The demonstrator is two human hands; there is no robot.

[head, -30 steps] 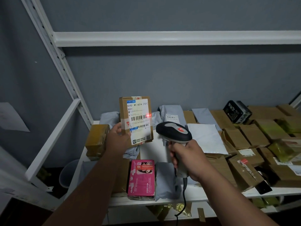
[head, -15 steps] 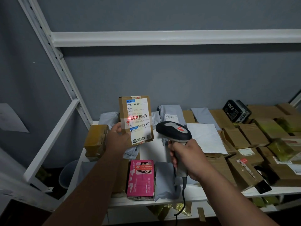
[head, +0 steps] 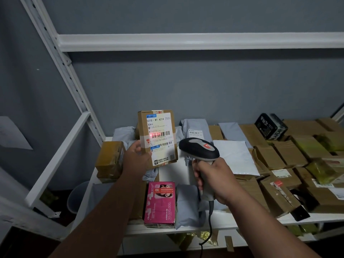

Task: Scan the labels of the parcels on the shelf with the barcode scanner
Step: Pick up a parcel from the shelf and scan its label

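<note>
The small brown cardboard parcel (head: 157, 137), held upright above the white shelf (head: 186, 230), looks light and stiff; the left hand (head: 136, 157) grips its lower left edge. The right hand (head: 214, 180) clasps the grey-black barcode scanner (head: 199, 150). Since 1.0 s ago, the red beam moved left onto the barcode.

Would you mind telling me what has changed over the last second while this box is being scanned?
The scanner's red light slid left, from the label's right edge onto the upper barcode. The left hand still holds the cardboard box upright, and the right hand still grips the barcode scanner.
</note>
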